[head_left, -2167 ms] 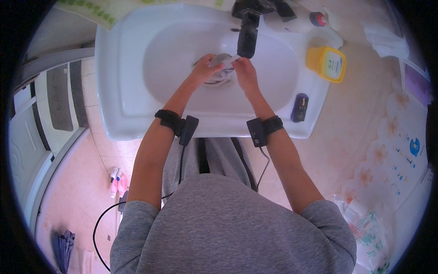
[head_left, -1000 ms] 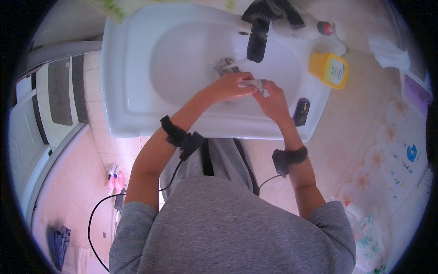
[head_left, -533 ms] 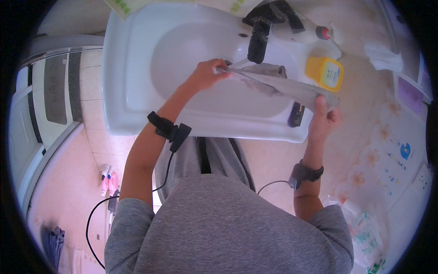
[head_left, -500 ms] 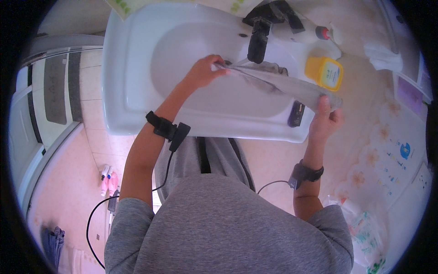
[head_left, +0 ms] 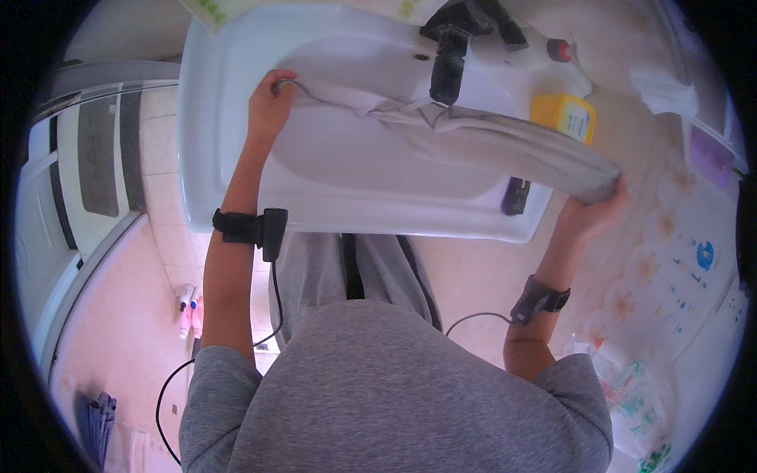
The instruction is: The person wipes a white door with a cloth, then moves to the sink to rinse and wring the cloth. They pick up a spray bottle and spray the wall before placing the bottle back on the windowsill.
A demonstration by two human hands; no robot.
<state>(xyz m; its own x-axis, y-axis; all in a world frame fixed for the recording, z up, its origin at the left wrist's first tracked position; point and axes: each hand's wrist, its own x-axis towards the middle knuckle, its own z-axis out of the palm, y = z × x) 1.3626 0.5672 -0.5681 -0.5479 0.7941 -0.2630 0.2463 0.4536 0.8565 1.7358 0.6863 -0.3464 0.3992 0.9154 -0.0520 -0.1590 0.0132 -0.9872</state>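
A long light-grey cloth (head_left: 505, 138) is stretched across the white washbasin (head_left: 209, 158), passing under or just in front of the black tap (head_left: 449, 75). Its left end is pinched in my left hand (head_left: 270, 110), over the basin's left part. The fingers of my right hand (head_left: 595, 211) are closed round the other end, beyond the basin's right edge. Folds run along the cloth, and it sags slightly in the middle. Whether it touches the tap, I cannot tell.
On the basin's right rim are a yellow tub (head_left: 572, 116) and a small black object (head_left: 515, 195). Behind them lies a white bottle (head_left: 544, 59) with a red cap. Both wrists wear black straps with cables. A clear plastic bag (head_left: 631, 394) is at the lower right.
My hands have moved apart, the left one to the left and the right one to the right. The cloth between them is now drawn out longer.
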